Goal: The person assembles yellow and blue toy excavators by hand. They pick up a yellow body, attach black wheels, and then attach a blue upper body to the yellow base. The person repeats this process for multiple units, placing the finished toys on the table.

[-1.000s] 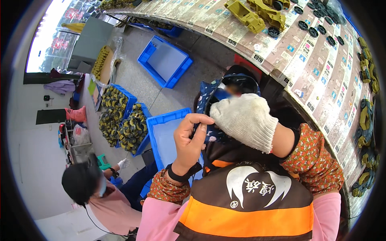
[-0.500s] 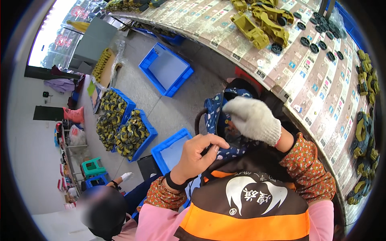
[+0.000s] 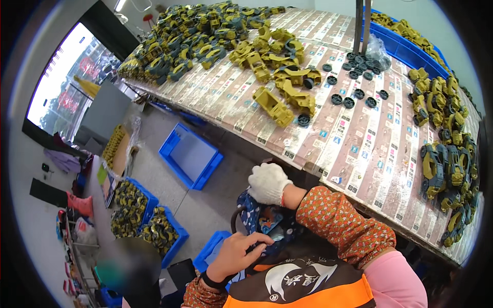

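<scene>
A dark blue patterned fabric bag (image 3: 248, 208) lies open in front of my apron, with a small colourful packet (image 3: 269, 219) inside. My left hand (image 3: 237, 256), bare with a black wristband, is closed at the bag's near edge, thumb and forefinger on the cloth. At the far rim, my right hand (image 3: 268, 184) wears a white knit glove. Its fingers are curled over the bag's edge, and the fingertips are partly hidden.
On the patterned table (image 3: 354, 149) are yellow toy vehicle bodies (image 3: 273, 107), black wheels (image 3: 348, 102) and a large pile of vehicle parts (image 3: 195, 41). A blue crate (image 3: 191, 156) stands on the floor, near filled crates (image 3: 167, 231). Another person (image 3: 136, 269) is at lower left.
The view has swung so that more of the table shows. My right hand has gone from over the bag's opening to its far rim, uncovering the packet. My left hand stays at the near edge.
</scene>
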### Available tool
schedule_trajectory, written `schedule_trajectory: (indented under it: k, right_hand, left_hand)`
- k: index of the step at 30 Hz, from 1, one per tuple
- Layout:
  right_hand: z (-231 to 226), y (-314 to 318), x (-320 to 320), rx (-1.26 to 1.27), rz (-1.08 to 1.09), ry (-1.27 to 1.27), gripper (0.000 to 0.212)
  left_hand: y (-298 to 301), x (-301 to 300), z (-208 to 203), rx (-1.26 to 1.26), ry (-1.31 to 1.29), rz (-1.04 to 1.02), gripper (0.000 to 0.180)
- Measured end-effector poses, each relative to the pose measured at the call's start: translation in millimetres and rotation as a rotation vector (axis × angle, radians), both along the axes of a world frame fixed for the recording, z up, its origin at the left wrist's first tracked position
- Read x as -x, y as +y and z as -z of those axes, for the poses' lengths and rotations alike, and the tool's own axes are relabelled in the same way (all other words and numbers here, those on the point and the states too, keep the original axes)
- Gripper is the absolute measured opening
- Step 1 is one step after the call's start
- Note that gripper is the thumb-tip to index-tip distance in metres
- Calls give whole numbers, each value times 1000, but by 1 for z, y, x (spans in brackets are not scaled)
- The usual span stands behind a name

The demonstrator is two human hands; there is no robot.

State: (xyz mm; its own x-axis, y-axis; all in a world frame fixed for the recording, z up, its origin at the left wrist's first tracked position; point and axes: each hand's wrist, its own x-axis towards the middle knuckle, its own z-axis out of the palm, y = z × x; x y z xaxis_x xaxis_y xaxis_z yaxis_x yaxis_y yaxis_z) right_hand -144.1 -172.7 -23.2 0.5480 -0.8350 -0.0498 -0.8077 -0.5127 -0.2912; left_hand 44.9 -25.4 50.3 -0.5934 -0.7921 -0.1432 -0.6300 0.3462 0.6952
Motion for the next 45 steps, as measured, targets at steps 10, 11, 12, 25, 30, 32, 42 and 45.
schedule_trajectory:
  k: [10, 11, 12, 25, 30, 32, 42, 45]
  right_hand:
    - [26, 13, 11, 253, 141, -510, 13]
    - [26, 13, 16, 277, 124, -575, 12]
    - [28, 15, 17, 305, 94, -660, 11]
    - [24, 30, 29, 208, 71, -985, 15]
    - [18, 38, 35, 184, 56, -992, 15]
    - [14, 42, 36, 202, 28, -985, 15]
    - [-41, 104, 62, 10, -92, -916, 19]
    - [-46, 129, 68, 22, -193, -864, 17]
  left_hand:
    - [-21, -23, 11, -301, 144, -148, 37]
    - [-28, -23, 15, -256, 223, -193, 36]
    - [-33, -26, 17, -217, 283, -256, 35]
    - [-123, 0, 84, 204, 66, -150, 36]
    - [-127, 7, 90, 312, 39, -161, 23]
    - [-126, 6, 92, 313, 29, -188, 20]
    - [-126, -5, 98, 312, 8, -245, 22]
    - [-125, -3, 98, 326, -25, -264, 22]
